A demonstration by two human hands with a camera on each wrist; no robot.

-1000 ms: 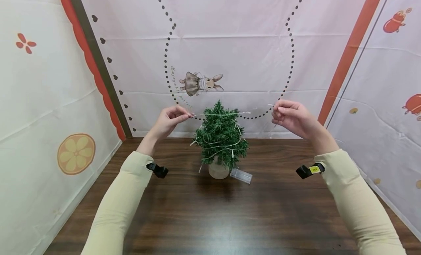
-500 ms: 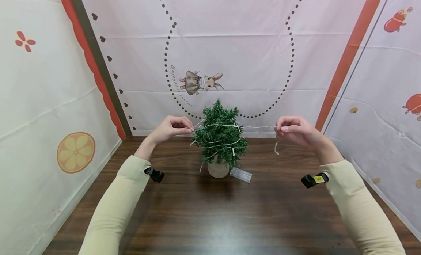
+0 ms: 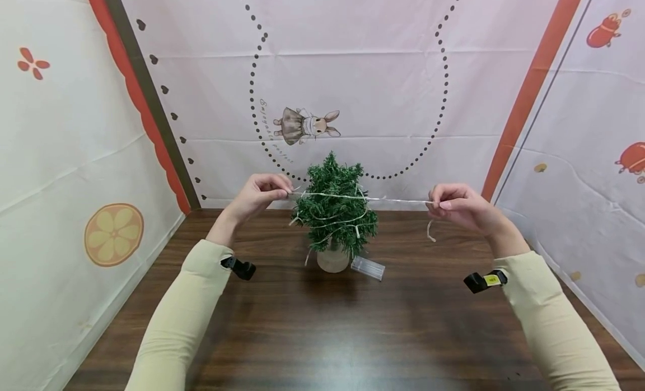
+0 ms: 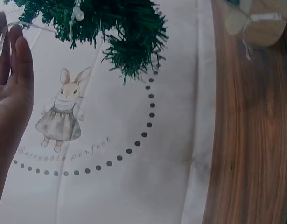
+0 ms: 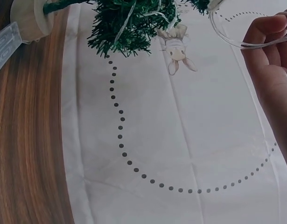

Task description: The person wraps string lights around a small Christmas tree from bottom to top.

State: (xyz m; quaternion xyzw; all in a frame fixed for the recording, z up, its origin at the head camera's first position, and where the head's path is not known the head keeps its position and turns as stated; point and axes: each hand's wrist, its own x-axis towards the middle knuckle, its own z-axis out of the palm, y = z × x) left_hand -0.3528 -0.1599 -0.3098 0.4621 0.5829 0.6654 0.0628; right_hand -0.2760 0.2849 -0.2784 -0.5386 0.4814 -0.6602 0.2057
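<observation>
A small green artificial Christmas tree [image 3: 335, 212] stands upright on a pale round base [image 3: 332, 261]. A clear string of lights [image 3: 398, 200] winds round its branches, and one length stretches nearly level across the front of its upper part. To the left of the tree my left hand [image 3: 257, 199] pinches this length between thumb and fingertips. My right hand [image 3: 461, 206] pinches it out to the right, with a short loose end hanging below the fingers. In the right wrist view a loop of the clear wire [image 5: 227, 39] runs into the fingers of that hand.
A clear plastic battery box [image 3: 368, 268] lies on the brown wooden table [image 3: 332, 335], just right of the tree's base. Printed cloth walls [image 3: 353, 88] enclose the table at the back and both sides.
Both hands have come down from the tree's top, the right one also a little outward. The light string has dropped with them from near the tip to across the tree's front and is now taut.
</observation>
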